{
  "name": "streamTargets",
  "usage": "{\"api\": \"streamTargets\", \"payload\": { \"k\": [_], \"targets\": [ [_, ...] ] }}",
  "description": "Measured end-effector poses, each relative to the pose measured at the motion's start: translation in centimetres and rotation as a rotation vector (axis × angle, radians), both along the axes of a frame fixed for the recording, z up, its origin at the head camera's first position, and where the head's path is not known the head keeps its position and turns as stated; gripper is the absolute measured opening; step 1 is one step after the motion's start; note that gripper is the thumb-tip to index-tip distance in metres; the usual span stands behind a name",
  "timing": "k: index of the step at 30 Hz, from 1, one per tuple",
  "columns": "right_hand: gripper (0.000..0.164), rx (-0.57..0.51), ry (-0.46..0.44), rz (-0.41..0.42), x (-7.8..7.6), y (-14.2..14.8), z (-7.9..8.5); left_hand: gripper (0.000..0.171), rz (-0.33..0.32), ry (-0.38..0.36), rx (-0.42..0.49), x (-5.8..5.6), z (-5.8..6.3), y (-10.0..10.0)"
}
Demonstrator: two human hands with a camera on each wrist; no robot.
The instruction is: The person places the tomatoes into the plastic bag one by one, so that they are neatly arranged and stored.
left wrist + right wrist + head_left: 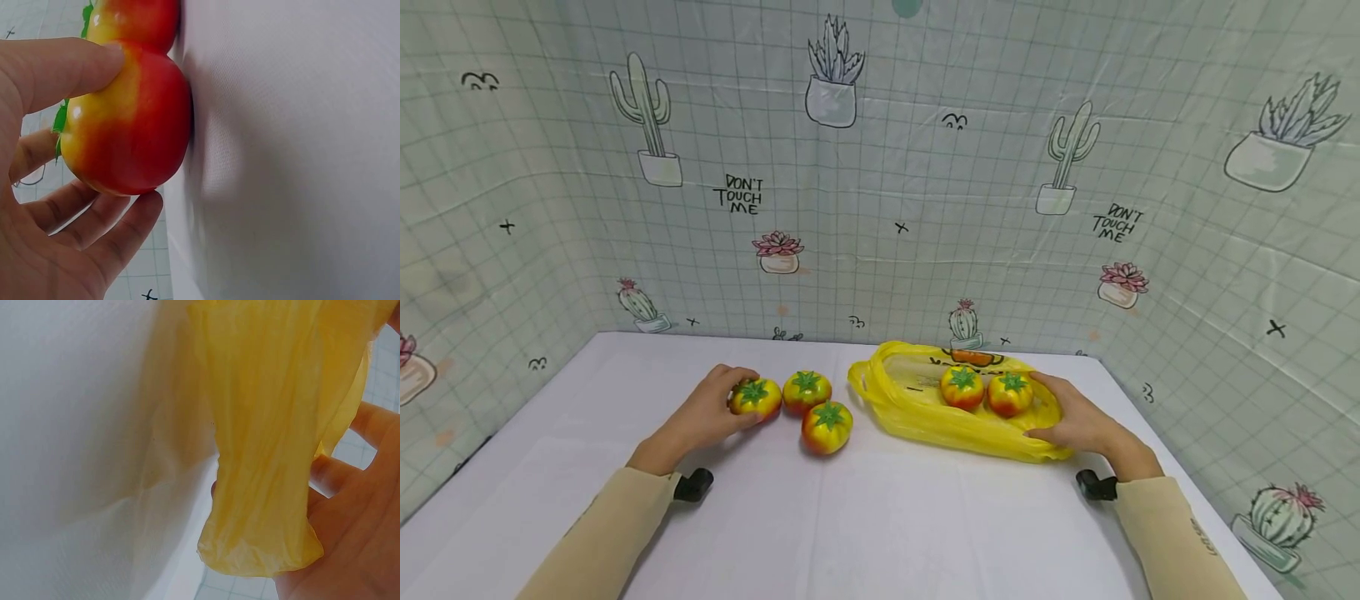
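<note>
In the head view my left hand (pixel 718 404) curls round a yellow-and-red tomato (pixel 756 398) with a green star-shaped top. The left wrist view shows the thumb on one side of this tomato (pixel 128 125) and fingertips on the other, low over the cloth. Two more tomatoes, one behind (pixel 807 390) and one in front (pixel 827 428), sit just right of it. At the right, a yellow plastic bag (pixel 955 432) lies with its mouth spread. My right hand (pixel 1078 421) holds the bag's right end, its fingers partly hidden behind the yellow film (pixel 262 456) in the right wrist view.
Inside the bag, two tomatoes, a left one (pixel 962 387) and a right one (pixel 1010 393), lie side by side. A white cloth (pixel 880 517) covers the table. Patterned curtain walls (pixel 865 167) stand behind it and at both sides.
</note>
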State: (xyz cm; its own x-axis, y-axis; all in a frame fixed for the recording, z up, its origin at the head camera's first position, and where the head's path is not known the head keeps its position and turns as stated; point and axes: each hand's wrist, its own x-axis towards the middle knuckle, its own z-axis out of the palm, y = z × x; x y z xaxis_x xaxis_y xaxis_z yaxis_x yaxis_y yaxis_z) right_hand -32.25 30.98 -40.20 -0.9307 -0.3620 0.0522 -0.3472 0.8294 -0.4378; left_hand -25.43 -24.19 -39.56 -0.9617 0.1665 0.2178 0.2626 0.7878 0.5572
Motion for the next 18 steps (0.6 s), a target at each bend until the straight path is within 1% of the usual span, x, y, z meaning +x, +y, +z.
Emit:
{"api": "streamTargets", "payload": {
  "k": [8, 18],
  "targets": [
    [0.100, 0.007, -0.002, -0.002, -0.11, 0.02, -0.10, 0.054, 0.005, 0.001, 0.013, -0.01, -0.16, -0.07],
    [0.099, 0.012, 0.016, 0.013, -0.16, 0.12, -0.21, 0.053, 0.000, 0.036, 0.009, 0.21, 0.50, 0.09]
  ]
}}
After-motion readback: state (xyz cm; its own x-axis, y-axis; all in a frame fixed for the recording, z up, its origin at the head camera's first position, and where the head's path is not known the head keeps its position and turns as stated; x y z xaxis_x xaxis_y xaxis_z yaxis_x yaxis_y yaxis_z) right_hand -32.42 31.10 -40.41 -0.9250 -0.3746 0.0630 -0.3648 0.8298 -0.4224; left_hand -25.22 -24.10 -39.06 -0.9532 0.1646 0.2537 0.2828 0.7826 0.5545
